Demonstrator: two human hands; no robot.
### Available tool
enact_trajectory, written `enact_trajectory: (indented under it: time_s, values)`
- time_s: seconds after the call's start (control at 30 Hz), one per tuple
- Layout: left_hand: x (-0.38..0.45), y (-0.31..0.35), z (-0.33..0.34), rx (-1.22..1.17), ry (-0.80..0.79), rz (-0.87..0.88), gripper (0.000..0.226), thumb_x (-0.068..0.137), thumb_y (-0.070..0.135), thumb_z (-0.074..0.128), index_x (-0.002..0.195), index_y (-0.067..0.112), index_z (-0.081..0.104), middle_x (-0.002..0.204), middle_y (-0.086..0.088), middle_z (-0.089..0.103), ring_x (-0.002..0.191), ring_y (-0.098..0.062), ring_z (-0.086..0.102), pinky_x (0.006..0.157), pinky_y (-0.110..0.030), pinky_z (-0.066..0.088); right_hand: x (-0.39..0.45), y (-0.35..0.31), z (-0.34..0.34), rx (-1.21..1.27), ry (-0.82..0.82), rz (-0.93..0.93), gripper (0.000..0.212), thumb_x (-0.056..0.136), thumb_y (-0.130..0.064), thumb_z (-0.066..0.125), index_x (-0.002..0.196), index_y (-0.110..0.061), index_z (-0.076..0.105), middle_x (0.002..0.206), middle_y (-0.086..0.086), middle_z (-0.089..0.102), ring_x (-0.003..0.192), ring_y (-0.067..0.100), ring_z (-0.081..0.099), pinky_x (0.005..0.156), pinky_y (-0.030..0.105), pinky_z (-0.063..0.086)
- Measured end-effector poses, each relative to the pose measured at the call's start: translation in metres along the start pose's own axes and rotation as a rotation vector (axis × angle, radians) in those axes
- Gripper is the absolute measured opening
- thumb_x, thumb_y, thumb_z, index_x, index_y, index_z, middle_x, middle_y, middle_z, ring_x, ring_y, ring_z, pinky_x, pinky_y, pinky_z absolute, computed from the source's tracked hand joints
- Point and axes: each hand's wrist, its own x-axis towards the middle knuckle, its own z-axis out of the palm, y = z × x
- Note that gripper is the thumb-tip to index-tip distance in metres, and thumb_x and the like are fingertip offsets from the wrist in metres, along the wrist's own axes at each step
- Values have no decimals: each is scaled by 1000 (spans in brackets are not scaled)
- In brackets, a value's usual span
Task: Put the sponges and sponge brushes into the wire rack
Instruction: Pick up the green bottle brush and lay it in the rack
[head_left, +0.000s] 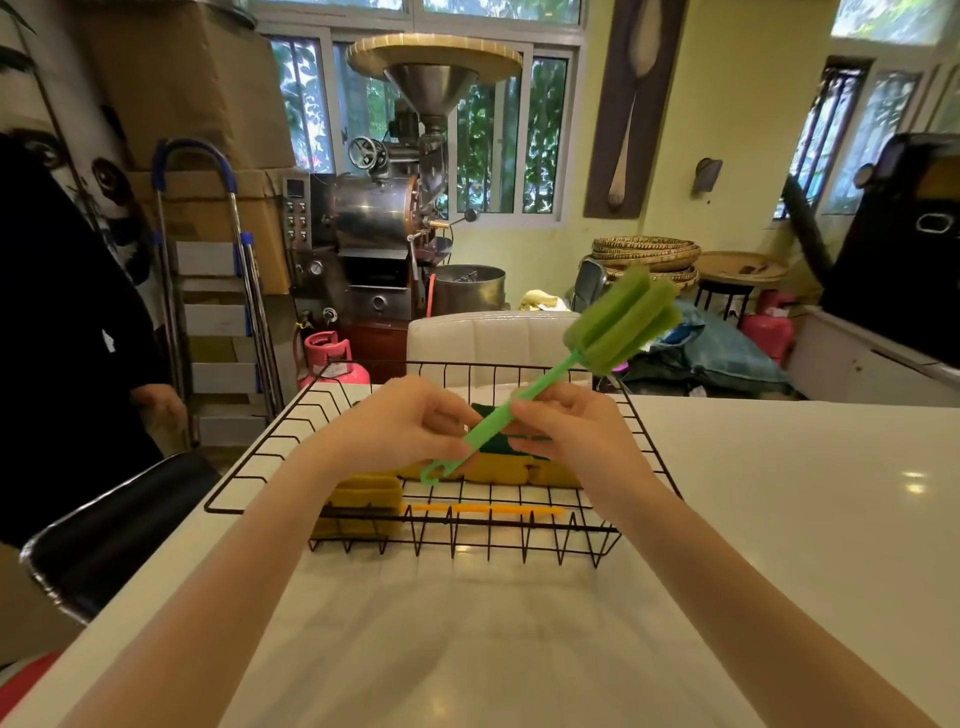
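Observation:
A green sponge brush (621, 319) is held tilted above the black wire rack (249, 457), foam head up and to the right, hooked handle end low at the centre. My left hand (400, 421) pinches the lower handle and my right hand (576, 431) grips it just above. Inside the rack lie a yellow sponge (366, 499) at the front left, yellow-and-green sponges (519, 470) further back under my hands, and an orange brush handle (483, 510) along the front; its head is hidden.
The rack sits on a white table (779, 519). A black chair back (109, 535) stands at the table's left edge, a white chair (493, 332) behind the rack. A person in black (67, 338) stands at left.

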Motion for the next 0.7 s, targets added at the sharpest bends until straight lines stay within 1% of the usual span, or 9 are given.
enact_trajectory:
  time_s: [0.1,0.2,0.27,0.33,0.37,0.43,0.57,0.63,0.7]
  values:
    - [0,-12,-5,115,-49,-32,28,79,8,64,104,20,65,83,18,66,75,8,65,76,-19,56,-7,-11,-14,-479,-210,104,18,84,-23,61,98,-15,67,91,5,73,84,15,70,78,29,58]
    - [1,-21,-10,206,-145,-63,28,80,7,63,106,18,64,82,20,64,68,16,62,69,-8,53,-16,-34,-28,-659,-304,-116,13,80,-23,64,91,-28,67,94,-2,73,85,9,69,79,23,57]
    - [2,-27,-13,276,-199,-77,28,80,10,63,107,19,64,85,16,65,69,16,62,69,-6,51,-17,-50,-39,-700,-301,-259,24,78,-21,66,97,-36,63,101,-19,66,89,-3,64,79,16,54]
    - [0,-31,-18,356,-257,-88,28,81,12,63,107,19,64,89,15,65,71,13,61,71,-6,50,-9,-56,-50,-880,-318,-300,38,78,-24,66,109,-42,54,112,-29,51,100,-8,51,86,12,41]
    - [0,-32,-20,381,-292,-93,27,81,12,63,107,20,64,89,15,64,71,13,60,71,-5,50,-4,-54,-54,-992,-345,-277,45,79,-27,66,117,-43,48,117,-28,44,107,-7,43,90,14,32]
    - [-2,-35,-24,391,-361,-103,26,81,12,63,105,20,65,88,15,66,70,15,61,69,-5,49,6,-40,-57,-1150,-432,-163,55,80,-28,64,128,-38,40,122,-22,37,115,1,35,92,20,32]
    - [-3,-45,-25,389,-440,-128,26,80,12,64,101,28,64,86,20,65,72,17,61,78,-14,54,13,-8,-54,-1165,-563,-1,48,79,-24,64,124,-29,46,114,-7,52,105,13,52,81,18,45]
    - [-3,-49,-22,393,-469,-151,27,80,13,64,95,34,61,84,23,63,75,13,62,85,-30,56,14,0,-54,-1157,-567,4,46,76,-22,67,118,-28,51,112,-3,56,102,15,54,83,23,48]
    - [-1,-49,-19,408,-465,-168,25,79,14,65,98,31,63,86,18,64,78,4,64,85,-33,56,14,6,-53,-1147,-557,10,45,74,-19,70,115,-28,52,112,-1,58,102,16,56,87,29,49]
